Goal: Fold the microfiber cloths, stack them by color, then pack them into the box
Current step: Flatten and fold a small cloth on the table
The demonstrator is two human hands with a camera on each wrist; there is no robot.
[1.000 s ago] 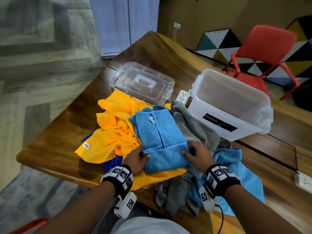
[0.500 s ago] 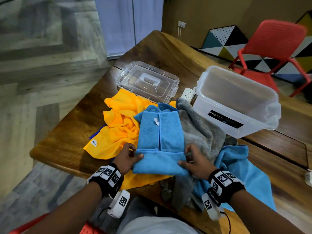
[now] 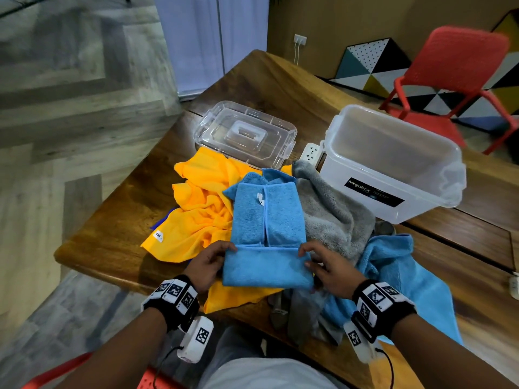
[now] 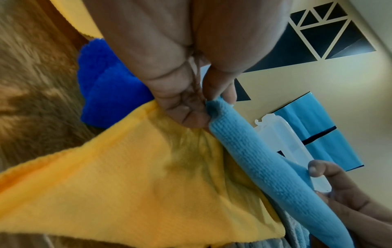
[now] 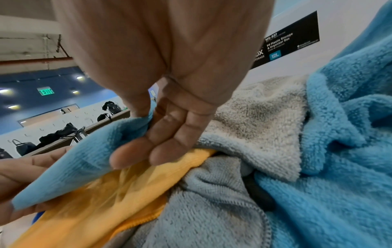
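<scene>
Both hands (image 3: 269,265) have lifted the light blue cloth's (image 3: 266,220) near fold higher

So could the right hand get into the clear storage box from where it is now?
Probably yes. The clear storage box stands lidless just ahead of the right hand, with only the low grey cloth between. But that hand pinches the light blue cloth and would carry or release it first.

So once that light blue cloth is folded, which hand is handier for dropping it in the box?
Probably the right hand. It already pinches the light blue cloth, and the clear box stands open on its side of the table. The left hand pinches the cloth's far side, nearer the lid.
</scene>
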